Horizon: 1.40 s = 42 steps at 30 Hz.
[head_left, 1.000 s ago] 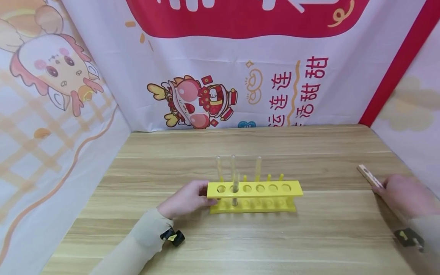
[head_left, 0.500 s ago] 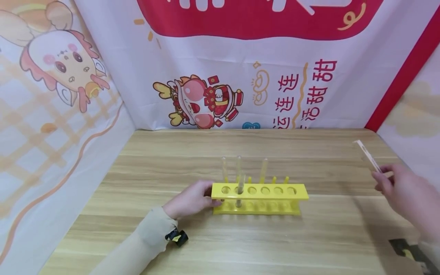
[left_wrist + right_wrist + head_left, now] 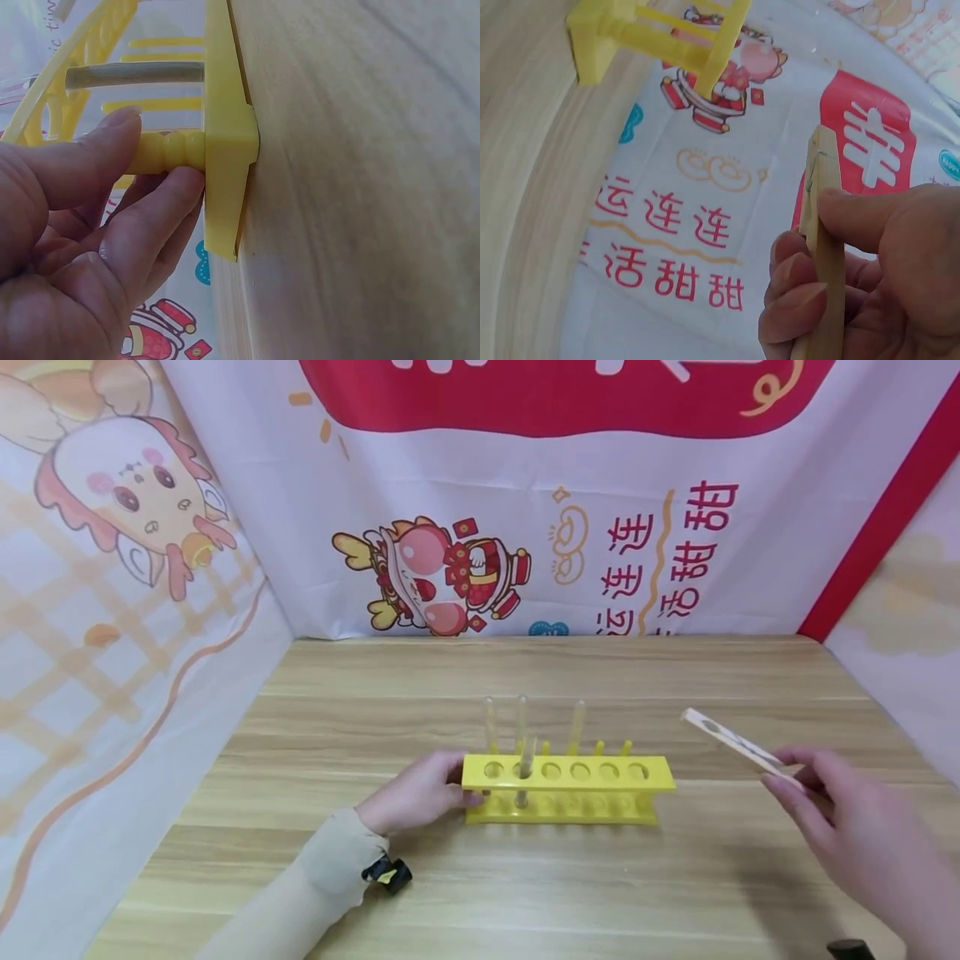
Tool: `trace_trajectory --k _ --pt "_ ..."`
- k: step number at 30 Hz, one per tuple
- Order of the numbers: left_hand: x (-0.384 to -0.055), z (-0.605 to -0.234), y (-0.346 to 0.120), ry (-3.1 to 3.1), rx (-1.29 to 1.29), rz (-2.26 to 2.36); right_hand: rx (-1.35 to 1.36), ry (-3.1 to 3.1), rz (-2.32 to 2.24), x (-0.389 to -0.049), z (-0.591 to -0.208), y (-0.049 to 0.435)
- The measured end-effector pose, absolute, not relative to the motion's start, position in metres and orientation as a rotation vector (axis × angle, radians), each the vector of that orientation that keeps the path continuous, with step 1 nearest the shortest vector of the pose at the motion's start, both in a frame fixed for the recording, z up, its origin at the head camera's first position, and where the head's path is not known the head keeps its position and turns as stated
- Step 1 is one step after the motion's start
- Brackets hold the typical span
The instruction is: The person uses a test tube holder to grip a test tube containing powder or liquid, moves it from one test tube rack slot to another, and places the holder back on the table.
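A yellow test tube rack [image 3: 652, 772] stands on the table. My left hand [image 3: 415, 793] grips its left end post between thumb and fingers; in the left wrist view the thumb [image 3: 120, 139] lies along the post [image 3: 176, 150]. One glass test tube [image 3: 528, 758] leans in the rack's second hole from the left. Behind it, three tubes sit upside down on the back pegs, one being the rightmost tube [image 3: 578, 725]. Right of the rack, above the table, my right hand [image 3: 855, 814] holds a wooden test tube holder [image 3: 731, 742], its far end pointing left toward the rack.
The wood-grain table [image 3: 360, 693] reaches back to a printed cloth [image 3: 480, 477]. Another printed cloth [image 3: 247, 602] borders the left side. Bare pegs [image 3: 627, 747] stick up behind the rack's right part. A black wrist camera [image 3: 387, 873] sits at my left sleeve.
My right hand has lifted the wooden test tube holder off the table at the right and swung it left toward the rack. The left hand keeps its grip on the rack.
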<state>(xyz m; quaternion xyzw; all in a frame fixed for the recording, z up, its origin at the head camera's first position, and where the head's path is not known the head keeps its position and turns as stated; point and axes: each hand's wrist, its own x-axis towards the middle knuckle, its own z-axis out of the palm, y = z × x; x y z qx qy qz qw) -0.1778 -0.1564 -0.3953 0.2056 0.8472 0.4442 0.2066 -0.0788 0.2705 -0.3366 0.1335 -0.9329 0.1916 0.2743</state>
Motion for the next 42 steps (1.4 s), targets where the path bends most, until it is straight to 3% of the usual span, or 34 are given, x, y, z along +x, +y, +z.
trace_trajectory --k 27,42 --pt "-0.174 -0.39 -0.152 2.412 0.625 1.203 0.553 -2.512 0.493 -0.067 -0.356 0.245" --pt "-0.174 -0.392 -0.152 2.423 0.614 1.176 0.69 -2.271 0.589 -0.098 -0.352 0.215"
